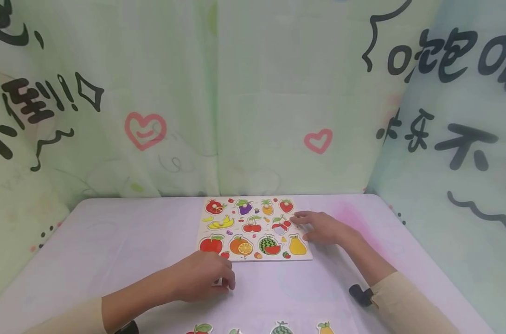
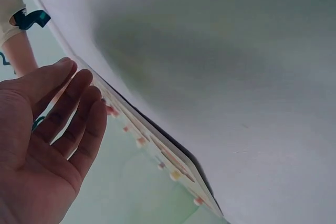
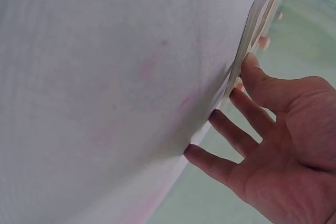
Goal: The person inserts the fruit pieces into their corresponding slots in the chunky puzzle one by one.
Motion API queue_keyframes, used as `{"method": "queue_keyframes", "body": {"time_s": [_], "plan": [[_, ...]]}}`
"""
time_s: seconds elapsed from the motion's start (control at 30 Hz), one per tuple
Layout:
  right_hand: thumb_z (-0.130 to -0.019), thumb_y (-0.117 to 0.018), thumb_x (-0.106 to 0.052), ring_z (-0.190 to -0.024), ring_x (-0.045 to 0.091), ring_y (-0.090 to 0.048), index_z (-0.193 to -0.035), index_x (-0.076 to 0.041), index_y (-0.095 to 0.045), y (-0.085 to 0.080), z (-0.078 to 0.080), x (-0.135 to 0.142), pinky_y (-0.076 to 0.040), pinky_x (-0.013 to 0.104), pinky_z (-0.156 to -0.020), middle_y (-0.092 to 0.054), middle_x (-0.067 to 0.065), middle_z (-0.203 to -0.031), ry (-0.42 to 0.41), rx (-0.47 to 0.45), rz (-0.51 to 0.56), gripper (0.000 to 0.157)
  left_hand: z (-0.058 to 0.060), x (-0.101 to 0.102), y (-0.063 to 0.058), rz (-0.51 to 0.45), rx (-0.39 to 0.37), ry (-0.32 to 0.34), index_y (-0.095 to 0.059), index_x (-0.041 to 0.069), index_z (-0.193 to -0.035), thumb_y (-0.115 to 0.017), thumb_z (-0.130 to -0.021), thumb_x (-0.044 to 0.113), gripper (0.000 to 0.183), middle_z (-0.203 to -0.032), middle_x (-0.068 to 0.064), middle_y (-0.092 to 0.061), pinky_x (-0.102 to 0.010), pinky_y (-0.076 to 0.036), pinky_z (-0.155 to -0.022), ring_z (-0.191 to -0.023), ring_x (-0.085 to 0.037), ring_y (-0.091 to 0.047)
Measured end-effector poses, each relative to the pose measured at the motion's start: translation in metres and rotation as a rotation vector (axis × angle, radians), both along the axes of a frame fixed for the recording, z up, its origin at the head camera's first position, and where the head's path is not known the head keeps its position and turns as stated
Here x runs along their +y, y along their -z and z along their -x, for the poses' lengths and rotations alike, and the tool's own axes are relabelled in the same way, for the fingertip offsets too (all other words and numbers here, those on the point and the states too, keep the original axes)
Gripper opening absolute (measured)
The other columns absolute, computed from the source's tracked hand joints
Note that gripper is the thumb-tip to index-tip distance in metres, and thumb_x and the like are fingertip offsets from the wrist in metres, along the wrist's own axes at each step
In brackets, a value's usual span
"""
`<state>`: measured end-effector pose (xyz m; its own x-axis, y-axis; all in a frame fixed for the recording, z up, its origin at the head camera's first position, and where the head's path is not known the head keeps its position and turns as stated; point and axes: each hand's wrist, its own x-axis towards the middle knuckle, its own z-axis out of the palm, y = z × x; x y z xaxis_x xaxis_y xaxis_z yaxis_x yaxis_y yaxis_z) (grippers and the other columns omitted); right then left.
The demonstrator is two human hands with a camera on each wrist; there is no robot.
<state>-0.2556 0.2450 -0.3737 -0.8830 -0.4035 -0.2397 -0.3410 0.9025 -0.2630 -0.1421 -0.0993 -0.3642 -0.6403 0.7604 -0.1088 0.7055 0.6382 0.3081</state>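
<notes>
A fruit knob puzzle board (image 1: pixel 273 258) lies flat on the table, with pictures such as an apple (image 1: pixel 211 244), a watermelon (image 1: pixel 270 246) and a pear (image 1: pixel 297 246). At its right edge is my right hand (image 1: pixel 323 228). In the right wrist view the thumb and index fingertip touch the side of the board (image 3: pixel 254 22), while the other fingers are spread. My left hand (image 1: pixel 204 276) hovers by the near left corner, its fingers loosely bent. Seen in the left wrist view, that hand (image 2: pixel 58 129) holds nothing.
Along the bottom of the head view lie loose cutouts, partly cropped: a red apple (image 1: pixel 200 329), a leafy-topped piece (image 1: pixel 235 331), a watermelon (image 1: pixel 282 329) and a pear (image 1: pixel 325 328). A printed curtain (image 1: pixel 257 102) rises behind the white-covered table (image 1: pixel 131 241).
</notes>
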Motion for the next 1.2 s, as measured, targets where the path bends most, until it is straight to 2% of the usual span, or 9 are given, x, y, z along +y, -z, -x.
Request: {"method": "queue_keyframes", "body": {"time_s": [0.17, 0.33, 0.47, 0.6, 0.77, 1.07, 1.2], "plan": [[-0.095, -0.074, -0.012, -0.150, 0.046, -0.037, -0.153, -0.018, -0.054, 0.001, 0.000, -0.001, -0.041, 0.062, -0.114, -0.045, 0.012, -0.162, -0.001, 0.000, 0.000, 0.061, -0.015, -0.012, 0.003, 0.021, -0.071, -0.040, -0.080, 0.028, -0.090, -0.082, -0.090, 0.019, 0.010, -0.076, 0.021, -0.062, -0.016, -0.049, -0.069, -0.070, 0.005, -0.054], [-0.095, -0.074, -0.013, -0.149, 0.046, -0.038, -0.153, -0.019, -0.055, 0.002, 0.001, 0.000, -0.041, 0.062, -0.114, -0.045, 0.011, -0.162, 0.002, 0.004, -0.006, 0.061, -0.030, -0.020, 0.004, 0.047, -0.197, -0.067, -0.080, 0.031, -0.087, -0.082, -0.090, 0.025, 0.007, -0.070, 0.022, -0.059, -0.016, -0.048, -0.066, -0.066, 0.003, -0.052], [-0.095, -0.074, -0.012, -0.149, 0.046, -0.039, -0.152, -0.018, -0.055, 0.001, 0.000, 0.000, -0.042, 0.062, -0.113, -0.045, 0.012, -0.162, 0.000, 0.008, -0.006, 0.061, -0.040, -0.025, 0.002, 0.065, -0.266, -0.043, -0.080, 0.030, -0.086, -0.082, -0.090, 0.024, 0.008, -0.069, 0.022, -0.058, -0.016, -0.048, -0.065, -0.065, 0.003, -0.053], [-0.095, -0.074, -0.011, -0.148, 0.046, -0.039, -0.152, -0.017, -0.055, -0.001, -0.002, 0.000, -0.042, 0.062, -0.113, -0.046, 0.012, -0.161, 0.007, 0.006, 0.003, 0.061, -0.046, -0.027, 0.001, 0.090, -0.279, -0.019, -0.082, 0.029, -0.089, -0.081, -0.091, 0.022, 0.008, -0.070, 0.022, -0.060, -0.015, -0.048, -0.065, -0.064, 0.003, -0.053], [-0.095, -0.074, -0.012, -0.149, 0.046, -0.038, -0.152, -0.018, -0.055, 0.000, -0.001, 0.000, -0.043, 0.062, -0.112, -0.045, 0.012, -0.162, 0.009, -0.006, 0.009, 0.061, -0.049, -0.027, 0.002, 0.119, -0.335, -0.043, -0.084, 0.027, -0.098, -0.083, -0.090, 0.023, 0.009, -0.072, 0.021, -0.066, -0.014, -0.051, -0.069, -0.065, 0.003, -0.057], [-0.095, -0.073, -0.011, -0.149, 0.046, -0.039, -0.153, -0.018, -0.054, 0.000, 0.001, 0.000, -0.042, 0.062, -0.113, -0.045, 0.013, -0.162, -0.004, 0.010, -0.008, 0.061, -0.052, -0.030, 0.005, 0.119, -0.342, -0.060, -0.084, 0.027, -0.102, -0.084, -0.088, 0.022, 0.014, -0.074, 0.021, -0.069, -0.013, -0.052, -0.070, -0.065, 0.004, -0.058], [-0.095, -0.073, -0.011, -0.149, 0.046, -0.039, -0.153, -0.017, -0.054, -0.001, 0.000, 0.000, -0.042, 0.063, -0.114, -0.045, 0.013, -0.162, -0.004, 0.005, -0.005, 0.061, -0.051, -0.030, 0.005, 0.117, -0.335, -0.040, -0.084, 0.026, -0.101, -0.084, -0.088, 0.022, 0.014, -0.073, 0.021, -0.069, -0.013, -0.052, -0.069, -0.064, 0.005, -0.058]]}}
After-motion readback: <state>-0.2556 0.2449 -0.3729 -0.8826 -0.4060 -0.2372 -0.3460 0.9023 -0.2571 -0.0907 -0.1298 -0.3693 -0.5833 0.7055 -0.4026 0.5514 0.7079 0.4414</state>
